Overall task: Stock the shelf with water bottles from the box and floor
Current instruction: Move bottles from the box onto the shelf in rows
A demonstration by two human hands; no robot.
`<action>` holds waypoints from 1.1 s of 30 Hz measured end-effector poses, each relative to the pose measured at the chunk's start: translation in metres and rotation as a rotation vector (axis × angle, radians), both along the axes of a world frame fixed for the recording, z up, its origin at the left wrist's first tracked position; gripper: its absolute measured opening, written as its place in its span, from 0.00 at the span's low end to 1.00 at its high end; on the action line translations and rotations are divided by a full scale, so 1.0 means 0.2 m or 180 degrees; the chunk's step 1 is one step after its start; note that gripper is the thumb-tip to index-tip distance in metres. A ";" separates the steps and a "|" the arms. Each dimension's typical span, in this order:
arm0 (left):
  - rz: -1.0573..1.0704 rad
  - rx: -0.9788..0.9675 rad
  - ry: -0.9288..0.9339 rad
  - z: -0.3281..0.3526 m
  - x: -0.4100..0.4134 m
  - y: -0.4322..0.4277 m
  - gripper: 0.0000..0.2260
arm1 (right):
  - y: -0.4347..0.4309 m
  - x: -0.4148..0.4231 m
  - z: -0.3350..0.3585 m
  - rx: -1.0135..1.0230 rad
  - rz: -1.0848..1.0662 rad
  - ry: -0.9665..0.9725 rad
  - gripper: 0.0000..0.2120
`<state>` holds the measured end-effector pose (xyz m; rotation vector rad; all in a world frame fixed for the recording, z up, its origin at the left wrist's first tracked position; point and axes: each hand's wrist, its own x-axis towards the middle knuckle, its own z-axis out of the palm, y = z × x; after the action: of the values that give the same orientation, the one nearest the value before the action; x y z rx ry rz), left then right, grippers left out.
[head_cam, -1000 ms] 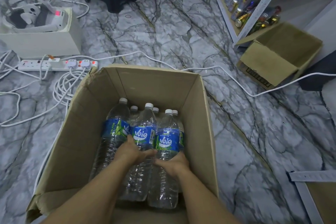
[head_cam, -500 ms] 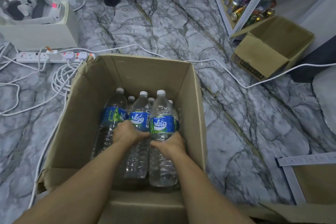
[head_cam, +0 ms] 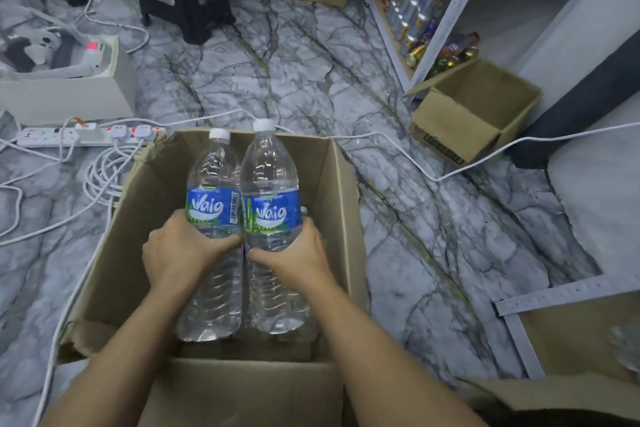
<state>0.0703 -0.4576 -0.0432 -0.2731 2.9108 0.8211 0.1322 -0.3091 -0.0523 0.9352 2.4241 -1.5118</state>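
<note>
A Waio water bottle [head_cam: 213, 204] was gripped around its middle by the curled fingers of the left hand [head_cam: 176, 250], and a second bottle [head_cam: 272, 208] likewise by the right hand [head_cam: 294, 253]. Both were held upright, touching, within the open cardboard box [head_cam: 346, 218]. Farther off, an open carton [head_cam: 474, 114] was seen beside the shelf [head_cam: 448, 28], on which drink cans [head_cam: 412, 7] were stocked.
</note>
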 end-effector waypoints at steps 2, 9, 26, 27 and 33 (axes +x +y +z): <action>0.0036 0.0332 0.0337 0.07 0.07 -0.02 0.25 | 0.01 0.01 0.11 -0.0009 0.0060 0.0151 0.38; -0.0183 0.1400 0.1197 0.42 0.17 0.14 0.27 | 0.13 0.18 0.46 0.0086 -0.0416 0.0849 0.37; -0.3163 0.3904 0.1653 1.45 1.29 1.75 0.32 | 1.18 1.79 1.46 0.1765 -0.2992 0.2330 0.32; -0.3311 0.3980 0.1593 1.48 1.43 1.82 0.32 | 1.22 1.92 1.48 0.1855 -0.3170 0.2335 0.33; -0.4229 0.4255 0.0933 1.55 2.16 2.13 0.32 | 1.35 2.64 1.55 0.2224 -0.4117 0.2189 0.32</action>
<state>0.5016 -0.0320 0.2675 1.6280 1.3398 2.0069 0.6596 -0.0381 0.2576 2.9656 3.0001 -1.2435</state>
